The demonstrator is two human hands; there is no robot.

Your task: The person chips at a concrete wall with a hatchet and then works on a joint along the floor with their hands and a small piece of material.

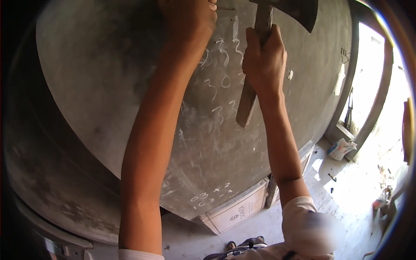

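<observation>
My right hand point(264, 65) is closed round the wooden handle of a hatchet point(246, 106), whose broad, dark metal head points up and right at the top of the head view. My left hand point(193, 17) is raised to its left against the grey plastered wall point(99, 82), fingers curled; what they hold, if anything, is hidden at the frame's top edge. Pale chalk scribbles mark the wall between and below my hands.
Pale boxes or panels point(234, 203) lean at the wall's foot. A bright doorway point(364, 65) stands at right, with a white sack point(340, 149) beside it. Small debris lies on the sunlit floor point(320, 190). Feet in sandals show at the bottom.
</observation>
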